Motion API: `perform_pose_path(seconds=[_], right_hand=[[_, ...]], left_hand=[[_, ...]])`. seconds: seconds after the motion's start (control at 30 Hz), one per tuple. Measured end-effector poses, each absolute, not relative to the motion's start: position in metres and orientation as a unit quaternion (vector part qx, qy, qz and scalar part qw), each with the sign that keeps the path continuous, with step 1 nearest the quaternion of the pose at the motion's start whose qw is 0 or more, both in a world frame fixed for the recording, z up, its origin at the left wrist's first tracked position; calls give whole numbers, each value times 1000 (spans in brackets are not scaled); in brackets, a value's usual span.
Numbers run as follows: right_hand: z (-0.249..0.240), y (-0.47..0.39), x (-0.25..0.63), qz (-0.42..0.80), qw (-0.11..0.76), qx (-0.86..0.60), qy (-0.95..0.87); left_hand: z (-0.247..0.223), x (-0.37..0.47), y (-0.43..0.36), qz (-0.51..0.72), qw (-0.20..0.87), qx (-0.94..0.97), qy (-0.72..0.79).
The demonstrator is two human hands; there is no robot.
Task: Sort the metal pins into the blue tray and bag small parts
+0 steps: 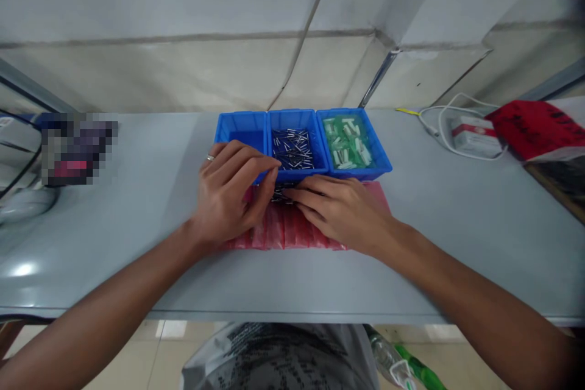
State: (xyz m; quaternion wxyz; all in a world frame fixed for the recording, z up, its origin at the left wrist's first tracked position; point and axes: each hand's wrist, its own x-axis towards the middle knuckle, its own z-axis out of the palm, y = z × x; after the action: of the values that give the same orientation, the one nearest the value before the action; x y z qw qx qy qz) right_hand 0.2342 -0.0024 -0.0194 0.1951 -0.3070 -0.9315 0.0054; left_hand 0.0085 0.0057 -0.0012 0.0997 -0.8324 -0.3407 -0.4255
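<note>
Before me, my left hand (235,189), with a ring on one finger, is held in front of the blue bins. Its thumb and index finger are pinched together; whatever is between them is too small to make out. My right hand (345,207) reaches in from the right, fingers stretched and slightly apart, their tips touching a small heap of dark metal pins (278,194). That heap lies above a row of red plastic bags (290,228), partly covered by both hands. More metal pins (295,149) fill the middle blue bin (321,140) just behind my fingertips.
The left blue bin (242,117) shows a bare bottom; the right one (384,157) holds white pieces in green bags (350,140). A white box with cable (475,137) and a red packet (539,128) lie right. A grey mouse-like object (30,204) is left. Bottles (388,356) stand below the table edge.
</note>
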Motion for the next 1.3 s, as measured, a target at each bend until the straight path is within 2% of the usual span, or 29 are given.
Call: perform_pose_path(seconds=[0.43,0.7,0.9,1.03,1.3], right_hand=[[-1,-4,231,185,441,-330,-813],[8,-16,229,364,503,-361,-696],[12,-18,227,392,548,-349,-652],[11,-19,226,407,553,-354,-635],[11,-21,224,393,554,-361,-639]], left_hand=[[-5,9,6,-390,118,-871,-274],[-2,8,5,-432,93,-863,-243],[0,8,3,-457,81,-849,-253],[1,7,3,-460,49,-846,-265],[0,7,2,-461,52,-842,-276]])
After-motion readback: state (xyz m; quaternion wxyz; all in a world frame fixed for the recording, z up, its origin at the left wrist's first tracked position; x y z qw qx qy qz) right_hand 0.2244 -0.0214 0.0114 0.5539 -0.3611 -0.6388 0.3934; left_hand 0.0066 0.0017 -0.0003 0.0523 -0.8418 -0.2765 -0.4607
